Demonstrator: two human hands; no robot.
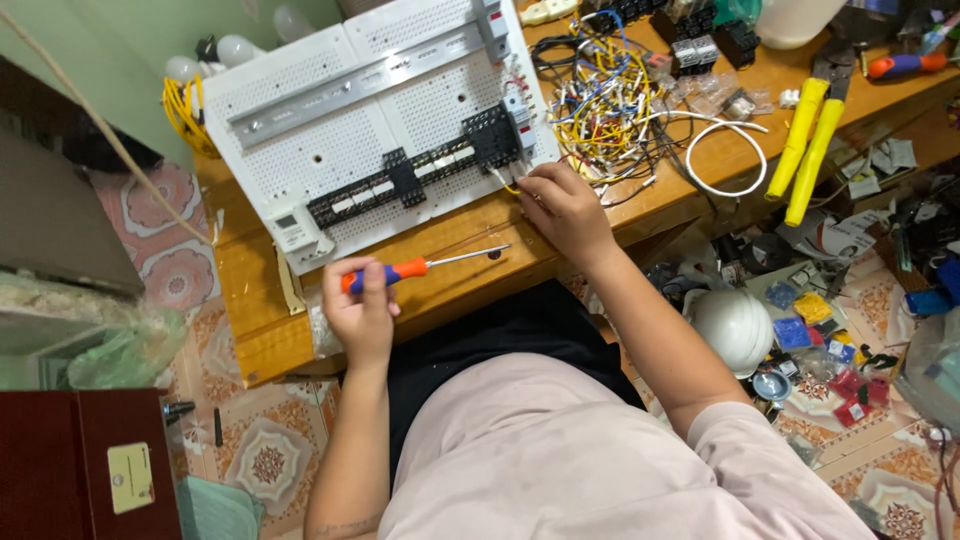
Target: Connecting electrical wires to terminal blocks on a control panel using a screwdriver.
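My left hand [358, 312] grips a screwdriver [420, 267] with a blue and orange handle, its shaft pointing right over the wooden table [250, 300]. My right hand [562, 208] pinches a yellow wire [507, 186] at the lower right corner of a white perforated mounting panel [340, 150]. The panel carries a metal rail and a row of black terminal blocks [420, 175]. The right hand's fingertips touch the panel's edge below the blocks.
A tangle of coloured wires [605, 105] and a white cable loop [725, 160] lie right of the panel. Yellow-handled cutters [810, 140] rest farther right. A white helmet [735, 325] and small coloured packets [815, 320] sit on the tiled floor. A dark red box [80, 465] stands lower left.
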